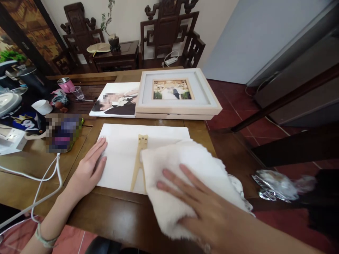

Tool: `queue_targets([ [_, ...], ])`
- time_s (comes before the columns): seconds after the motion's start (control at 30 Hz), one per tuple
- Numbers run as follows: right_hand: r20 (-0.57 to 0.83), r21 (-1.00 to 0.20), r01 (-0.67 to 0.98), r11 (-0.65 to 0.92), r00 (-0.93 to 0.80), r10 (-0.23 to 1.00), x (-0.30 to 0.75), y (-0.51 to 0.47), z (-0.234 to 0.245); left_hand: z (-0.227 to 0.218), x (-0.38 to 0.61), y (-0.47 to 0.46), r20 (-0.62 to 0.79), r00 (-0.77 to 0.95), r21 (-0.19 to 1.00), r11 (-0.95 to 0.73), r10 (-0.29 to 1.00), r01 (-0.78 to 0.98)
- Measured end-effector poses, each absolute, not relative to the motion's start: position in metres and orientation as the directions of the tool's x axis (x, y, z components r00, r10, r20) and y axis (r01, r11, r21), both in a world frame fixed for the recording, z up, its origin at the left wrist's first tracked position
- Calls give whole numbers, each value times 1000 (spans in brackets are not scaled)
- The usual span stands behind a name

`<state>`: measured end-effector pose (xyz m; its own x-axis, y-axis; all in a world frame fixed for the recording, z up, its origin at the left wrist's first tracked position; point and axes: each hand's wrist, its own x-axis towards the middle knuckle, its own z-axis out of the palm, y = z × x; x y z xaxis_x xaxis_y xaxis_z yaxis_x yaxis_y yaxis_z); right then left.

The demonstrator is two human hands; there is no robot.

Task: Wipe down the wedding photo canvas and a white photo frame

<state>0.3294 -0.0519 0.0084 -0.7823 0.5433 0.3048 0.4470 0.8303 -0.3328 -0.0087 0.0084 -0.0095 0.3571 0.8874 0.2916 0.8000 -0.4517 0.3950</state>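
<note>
I saw the right hand (202,201) spread wide on a fluffy white cloth (196,155) below right of centre, overlapping a white rectangular panel (120,158) mid-frame, long axis left to right; on my feed, the left hand (88,173) lay flat on the panel's left edge.

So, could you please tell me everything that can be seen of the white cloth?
The white cloth looks soft and fluffy, with fuzzy edges. It is spread out unevenly. From this view, it covers the near right part of the white panel and some of the cream cat-headed piece. The right hand lies on top, fingers spread, with the cloth bunched near its thumb.
</note>
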Motion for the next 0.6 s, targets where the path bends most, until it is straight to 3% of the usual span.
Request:
queue_targets([
  [0.2,161,-399,431,809,-836,525,332,-19,18,-7,-7,9,274,347,400,-434,897,807],
  [0.37,74,-289,559,777,-796,601,333,43,16,-8,-8,9,271,331,408,-419,904,812],
  [0.5,112,-208,610,765,-762,638,330,45,9,-7,-8,9,273,326,421,-417,905,806],
  [0.6,190,-247,557,793,-775,603,326,15,3,-5,-9,10,256,315,431,-400,914,809],
])
